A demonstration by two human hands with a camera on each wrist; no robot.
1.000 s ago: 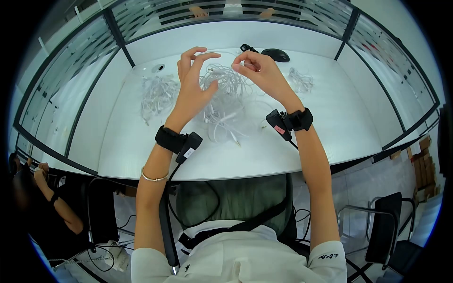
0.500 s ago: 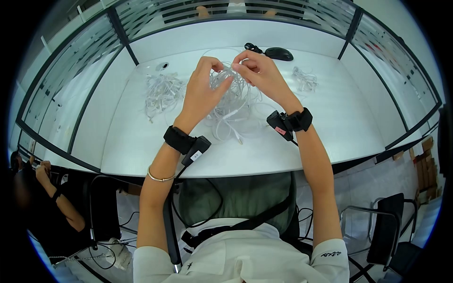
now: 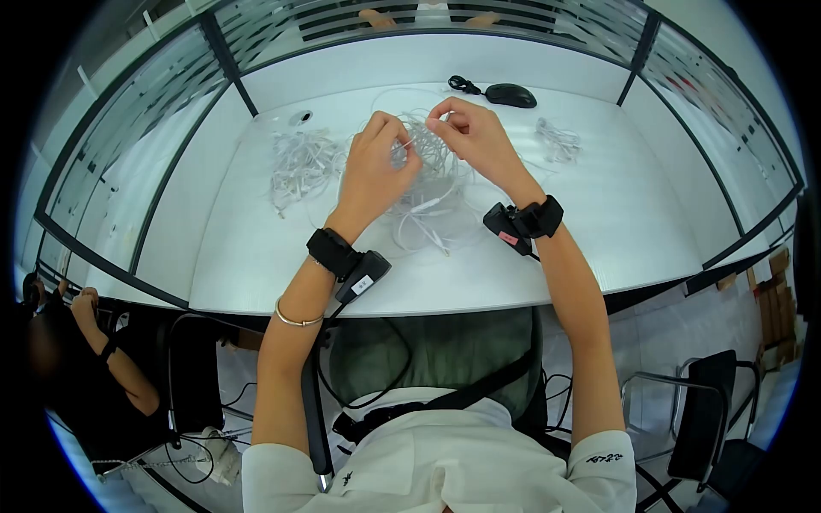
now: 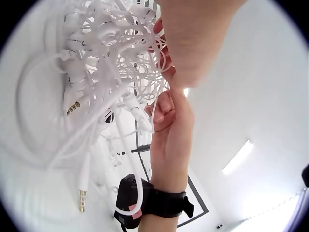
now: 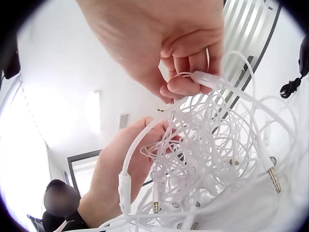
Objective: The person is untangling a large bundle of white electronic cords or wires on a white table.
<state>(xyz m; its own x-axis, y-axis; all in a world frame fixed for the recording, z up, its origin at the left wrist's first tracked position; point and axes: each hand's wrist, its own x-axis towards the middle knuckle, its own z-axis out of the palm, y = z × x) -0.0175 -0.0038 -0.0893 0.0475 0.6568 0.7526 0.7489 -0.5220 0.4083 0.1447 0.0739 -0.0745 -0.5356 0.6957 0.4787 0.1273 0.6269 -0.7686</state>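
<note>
A tangled heap of white wired earphones [image 3: 438, 181] lies mid-desk, under both hands. Earbuds [image 4: 106, 31] crowd the heap in the left wrist view, and gold-tipped plugs [image 5: 274, 180] stick out of it. My left hand [image 3: 376, 171] is at the heap's left side, thumb and fingers pinching thin strands. Over the heap's right side, my right hand [image 3: 481, 144] pinches a thin white cable between thumb and fingers. A white splitter piece [image 5: 206, 79] on that cable sits against its fingertips. Loops of cable hang between the two hands.
To the left lies another pile of white earphones [image 3: 301, 162], to the right a small bundle [image 3: 558, 141]. A black mouse [image 3: 511, 95] with its coiled cord rests at the back. Low white partitions [image 3: 428, 64] enclose the desk. Another person [image 3: 111, 359] sits at far left.
My left hand has come down and right from a spread-finger pose, its thumb and fingers closing on strands. The right hand keeps its pinch with little movement. The head view has shifted slightly.
</note>
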